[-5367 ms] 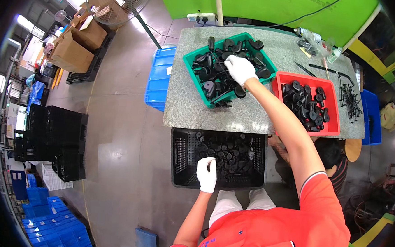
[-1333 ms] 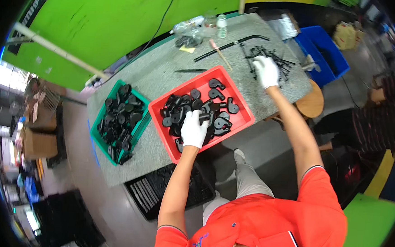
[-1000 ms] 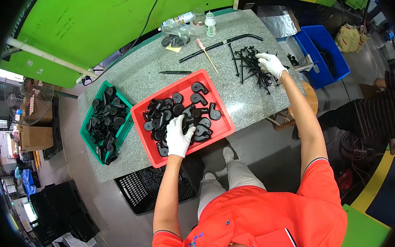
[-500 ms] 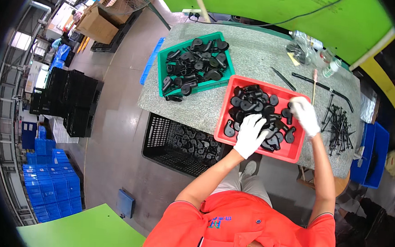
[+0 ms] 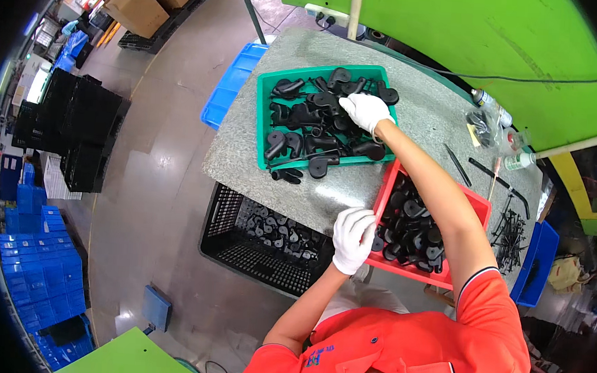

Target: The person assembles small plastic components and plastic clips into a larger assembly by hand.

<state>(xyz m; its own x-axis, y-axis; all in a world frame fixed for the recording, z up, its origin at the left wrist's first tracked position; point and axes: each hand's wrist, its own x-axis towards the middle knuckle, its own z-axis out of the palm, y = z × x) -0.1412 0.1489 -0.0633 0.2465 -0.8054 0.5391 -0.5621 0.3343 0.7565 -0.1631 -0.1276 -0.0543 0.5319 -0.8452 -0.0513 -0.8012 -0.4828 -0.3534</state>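
My right hand (image 5: 366,113), in a white glove, reaches across into the green tray (image 5: 261,123) at the far middle. Its fingertips are closed at one of the jumbled black plastic parts (image 5: 325,103), which have a round head and a short tubular stem. My left hand (image 5: 353,239), also gloved, is beside the near left wall of the red tray (image 5: 477,201). Its fingers are curled together, and what they hold, if anything, is hidden. Black parts of similar shape (image 5: 412,234) fill the red tray, partly covered by my right forearm.
A black crate (image 5: 229,251) with similar parts stands below the table's (image 5: 238,162) near edge. On the right lie thin black rods (image 5: 509,240), a bent black tube (image 5: 510,189) and bottles (image 5: 519,161). A blue tray (image 5: 233,87) is beyond the left edge.
My right hand has moved from the red tray leftward and away into the green tray. The left hand has come out of the red tray to its left side. The view has shifted.
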